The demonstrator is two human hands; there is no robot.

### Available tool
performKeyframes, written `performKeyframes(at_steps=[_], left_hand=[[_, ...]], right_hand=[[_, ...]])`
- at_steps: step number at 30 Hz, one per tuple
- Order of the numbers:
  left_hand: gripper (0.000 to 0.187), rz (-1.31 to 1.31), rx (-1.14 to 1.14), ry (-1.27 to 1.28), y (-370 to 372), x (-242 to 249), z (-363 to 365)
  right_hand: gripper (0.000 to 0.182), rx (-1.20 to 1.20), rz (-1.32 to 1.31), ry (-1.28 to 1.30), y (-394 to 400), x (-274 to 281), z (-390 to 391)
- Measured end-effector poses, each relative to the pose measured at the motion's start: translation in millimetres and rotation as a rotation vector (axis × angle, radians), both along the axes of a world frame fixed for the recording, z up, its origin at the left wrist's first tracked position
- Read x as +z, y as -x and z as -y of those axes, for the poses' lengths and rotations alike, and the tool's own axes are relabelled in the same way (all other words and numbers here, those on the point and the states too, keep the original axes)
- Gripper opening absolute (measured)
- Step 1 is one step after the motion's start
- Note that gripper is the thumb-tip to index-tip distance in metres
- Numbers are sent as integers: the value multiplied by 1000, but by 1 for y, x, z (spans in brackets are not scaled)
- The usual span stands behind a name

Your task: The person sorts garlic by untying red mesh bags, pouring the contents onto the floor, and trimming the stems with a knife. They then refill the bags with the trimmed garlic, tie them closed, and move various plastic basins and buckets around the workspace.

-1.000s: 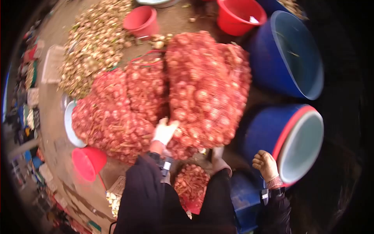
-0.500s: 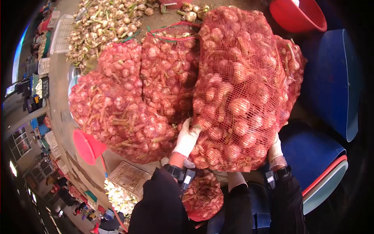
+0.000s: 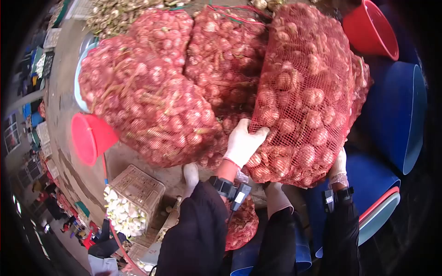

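Note:
A tall red mesh bag of garlic stands in front of me, tilted slightly. My left hand, in a white glove, pinches the netting at its lower left edge. At the lower right side of the same bag is my right hand, also gloved, with its fingers hidden behind the bag. Left of it stand another mesh bag of garlic and a bulging mesh bag that leans over. A further mesh bag shows partly behind the held one.
Blue tubs stand on the right, below a red bucket. To the left are a red basin, a plastic crate and peeled garlic. Loose garlic lies at the back. A smaller mesh bag sits near my legs.
My view has shifted, so the held bag and both hands appear farther right. The left hand still grips the netting, and the bag seems to lean a little more to the right.

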State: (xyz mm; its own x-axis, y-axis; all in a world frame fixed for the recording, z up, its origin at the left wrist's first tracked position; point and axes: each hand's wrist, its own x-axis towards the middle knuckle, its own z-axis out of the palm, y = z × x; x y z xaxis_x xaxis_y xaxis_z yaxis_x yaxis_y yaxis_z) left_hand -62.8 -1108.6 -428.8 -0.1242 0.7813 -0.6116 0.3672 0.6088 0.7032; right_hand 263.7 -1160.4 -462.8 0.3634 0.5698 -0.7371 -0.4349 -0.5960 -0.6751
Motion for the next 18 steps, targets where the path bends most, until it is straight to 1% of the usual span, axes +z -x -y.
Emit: performKeyframes(at_steps=[1,2,3,5,6,7,9,10,11,12,13,14,15,16,17,18], left_hand=[[42,50,33,16,4,5,5],[39,119,52,-70,11,10,12],[34,140,42,-84,21,14,24],[28,439,223,-45,35,39,33],[24,398,173,-42,42,48,33],[28,491,254,-10,43,50,33],[26,201,34,61,48,44,26],[28,268,90,81,48,19,33],[29,189,50,42,49,-1,32],[28,177,40,45,53,-20,32],[28,181,26,55,53,-26,27],[27,255,53,83,54,-30,25],[26,329,84,106,59,-28,22],[35,347,92,36,67,-21,20],[33,374,65,-8,82,-11,18],[30,404,64,-24,96,4,12]], right_hand=[[44,20,68,40,9,16,1],[41,39,137,78,16,28,0],[41,44,134,75,24,38,4],[44,138,109,-11,37,47,13],[42,136,128,-30,29,28,27],[40,123,118,-93,25,10,39],[37,61,114,-50,31,-13,42],[37,25,94,-47,37,-15,37],[36,-13,74,-47,44,-16,28],[35,52,98,-35,39,-19,19],[35,44,126,-46,35,-24,19],[36,121,209,-78,34,-27,24],[36,205,292,-115,31,-22,22],[37,98,281,-43,60,13,9],[37,93,369,-33,79,43,2],[36,308,553,-69,83,62,-5]])
